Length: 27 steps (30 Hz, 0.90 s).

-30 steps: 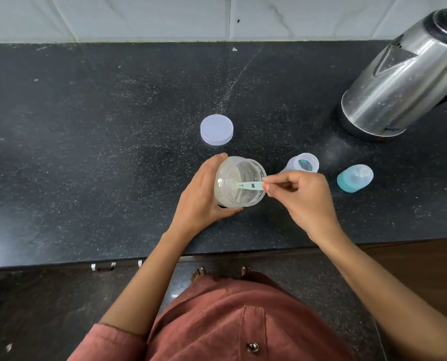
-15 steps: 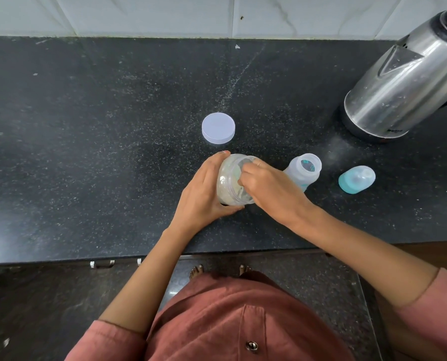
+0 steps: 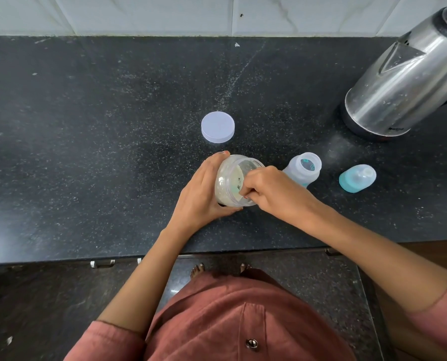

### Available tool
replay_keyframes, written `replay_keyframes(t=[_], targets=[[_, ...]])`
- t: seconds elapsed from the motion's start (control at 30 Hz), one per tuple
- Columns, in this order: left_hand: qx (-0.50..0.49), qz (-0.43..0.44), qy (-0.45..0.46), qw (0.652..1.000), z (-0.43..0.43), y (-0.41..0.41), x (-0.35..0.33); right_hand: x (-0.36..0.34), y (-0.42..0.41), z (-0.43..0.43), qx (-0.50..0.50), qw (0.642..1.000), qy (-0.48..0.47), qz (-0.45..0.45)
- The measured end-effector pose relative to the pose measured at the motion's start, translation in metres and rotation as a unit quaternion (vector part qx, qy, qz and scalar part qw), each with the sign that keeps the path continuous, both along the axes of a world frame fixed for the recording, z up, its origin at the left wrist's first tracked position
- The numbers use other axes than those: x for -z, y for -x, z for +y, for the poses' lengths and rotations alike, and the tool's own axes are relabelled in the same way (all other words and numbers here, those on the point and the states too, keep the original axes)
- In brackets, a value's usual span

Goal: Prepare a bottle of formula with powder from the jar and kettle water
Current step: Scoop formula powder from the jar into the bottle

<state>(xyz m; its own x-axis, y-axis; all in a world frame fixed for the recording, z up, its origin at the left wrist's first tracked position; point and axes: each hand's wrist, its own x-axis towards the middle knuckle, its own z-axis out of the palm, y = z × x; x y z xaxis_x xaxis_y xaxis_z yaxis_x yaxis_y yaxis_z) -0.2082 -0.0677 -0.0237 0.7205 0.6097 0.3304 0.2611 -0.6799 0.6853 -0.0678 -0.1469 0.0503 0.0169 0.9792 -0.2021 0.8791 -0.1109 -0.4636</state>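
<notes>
So this is the scooping step imo. Left hand (image 3: 204,194) is wrapped around the side of the powder jar (image 3: 230,183), fingers curled on it, tipping it over toward the right hand (image 3: 272,194). Right hand's fingers are bunched and pushed down into the jar mouth, prob pinching a scoop, but the scoop itself is hidden behind the knuckles so can't tell for sure, and can't see if it's loaded w/ powder either

Bottle (image 3: 304,170) is open and standing just beyond the right hand, basically next to the knuckles. Its teal teat cap (image 3: 357,178) lies further out to the right, apart from the bottle. Jar lid (image 3: 218,128) sits just past the left fingertips. Kettle (image 3: 410,82) is way off past the right hand, far corner

Next move, my guess: lift the right hand out level, short hop over to the bottle mouth, tip it in. Bottle neck looks narrow vs the jar, so needs a steady aim or powder ends up on the counter (image 3: 87,152). Water from the kettle not yet in afaict
</notes>
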Motion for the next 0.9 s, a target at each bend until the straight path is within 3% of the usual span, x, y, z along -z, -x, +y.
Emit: replay_keyframes(t=[0.4, 0.5, 0.7, 0.9], targets=[[0.003, 0.000, 0.011, 1.000, 0.001, 0.001, 0.003, -0.009, -0.004, -0.005, 0.110, 0.976, -0.008, 0.185], [0.004, -0.004, 0.009, 1.000, 0.001, 0.001, 0.002, -0.011, -0.006, -0.009, 0.092, 0.979, -0.002, 0.184], [0.012, -0.011, 0.003, 1.000, 0.000, -0.001, -0.001, -0.018, -0.014, -0.009, -0.042, 0.991, 0.021, 0.121], [0.013, -0.008, 0.006, 1.000, 0.000, -0.001, 0.000, -0.015, -0.009, -0.008, 0.041, 0.978, -0.003, 0.207]])
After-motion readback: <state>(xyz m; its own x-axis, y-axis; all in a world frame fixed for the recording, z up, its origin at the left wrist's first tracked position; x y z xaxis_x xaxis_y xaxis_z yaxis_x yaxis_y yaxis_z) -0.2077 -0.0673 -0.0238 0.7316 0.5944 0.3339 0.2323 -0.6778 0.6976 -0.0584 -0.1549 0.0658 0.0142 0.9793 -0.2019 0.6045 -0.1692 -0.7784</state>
